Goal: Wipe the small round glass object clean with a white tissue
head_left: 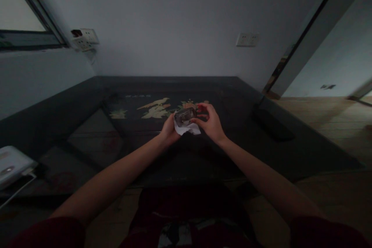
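Pale plain wall (pixel 168 27) rises beyond both hands in a dim room, with a dark-framed window (pixel 26 38) far off to the left of them and a brown wood-plank floor (pixel 316 118) well out to their right. Beneath the hands spreads a dark, glossy tabletop (pixel 186 159), which mirrors pale window-like panes to the left of the left hand. Just past the hands it carries a coloured picture of a bird and flowers (pixel 157 109).

Left hand (pixel 170 130) is curled around the near left side of a small, dark, shiny, rounded block (pixel 185 116) and a crumpled white paper-like sheet (pixel 190 128), holding both up in front of the body. The sheet lies under the block and sticks out toward the wearer. Right hand (pixel 211 122) is half open at the block's right end: its thumb meets the block, its other fingers bend apart behind; whether they pinch it, I cannot tell.

Counted: two hands, one block between them, one sheet. One long, flat black object (pixel 273 124) lies to the right of the right hand. One white rounded box (pixel 14 166), with one white cable (pixel 19 190), sits well left of the left hand. One white double socket panel (pixel 247 39) is on the wall, beyond and right of the hands.
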Demonstrator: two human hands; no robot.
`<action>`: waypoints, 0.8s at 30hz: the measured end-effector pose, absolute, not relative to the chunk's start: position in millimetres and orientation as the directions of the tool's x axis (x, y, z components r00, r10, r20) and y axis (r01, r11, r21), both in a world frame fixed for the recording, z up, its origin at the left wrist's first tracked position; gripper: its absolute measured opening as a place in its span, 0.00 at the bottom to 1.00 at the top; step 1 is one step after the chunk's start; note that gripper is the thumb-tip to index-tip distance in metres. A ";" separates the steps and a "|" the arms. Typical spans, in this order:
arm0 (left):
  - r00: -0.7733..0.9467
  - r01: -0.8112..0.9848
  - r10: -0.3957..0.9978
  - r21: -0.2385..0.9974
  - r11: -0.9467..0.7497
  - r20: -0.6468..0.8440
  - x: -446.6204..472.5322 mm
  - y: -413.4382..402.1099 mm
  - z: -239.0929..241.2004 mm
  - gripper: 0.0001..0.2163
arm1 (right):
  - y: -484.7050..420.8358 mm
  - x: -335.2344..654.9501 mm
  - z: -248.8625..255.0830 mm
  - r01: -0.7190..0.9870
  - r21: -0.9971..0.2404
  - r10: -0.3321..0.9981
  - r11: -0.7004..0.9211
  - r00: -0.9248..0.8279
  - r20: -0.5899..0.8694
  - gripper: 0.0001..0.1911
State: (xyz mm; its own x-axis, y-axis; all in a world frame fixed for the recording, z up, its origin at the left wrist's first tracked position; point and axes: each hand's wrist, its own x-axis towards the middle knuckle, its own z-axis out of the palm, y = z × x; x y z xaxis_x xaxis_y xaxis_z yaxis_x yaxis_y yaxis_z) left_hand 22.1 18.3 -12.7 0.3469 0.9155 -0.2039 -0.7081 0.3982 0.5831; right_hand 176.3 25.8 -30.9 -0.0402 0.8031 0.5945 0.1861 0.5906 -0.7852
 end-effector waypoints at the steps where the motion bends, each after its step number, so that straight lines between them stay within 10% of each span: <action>1: 0.346 -0.715 0.916 0.575 0.398 -0.203 23.4 17.6 -13.2 0.18 | 25.9 176.3 -30.8 0.183 -0.795 0.811 0.578 -0.018 0.585 0.28; 7: 0.302 -0.734 0.936 0.583 0.349 -0.180 26.2 19.0 -21.3 0.17 | 23.4 174.5 -32.7 0.105 -0.874 0.880 0.474 -0.037 0.473 0.22; 24: 0.039 -0.591 0.999 0.806 0.035 -0.014 36.6 1.7 -28.2 0.18 | 19.4 167.9 -38.8 0.237 -0.820 0.854 0.521 -0.124 0.506 0.43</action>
State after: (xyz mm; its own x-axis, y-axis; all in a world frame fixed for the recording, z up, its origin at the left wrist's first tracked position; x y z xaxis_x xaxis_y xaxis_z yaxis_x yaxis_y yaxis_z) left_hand 36.6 1.7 -28.2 0.0392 0.9991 -0.0143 -0.5914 0.0347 0.8056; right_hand 167.9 19.4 -38.8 -0.1236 0.8537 0.5060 0.2372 0.5205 -0.8202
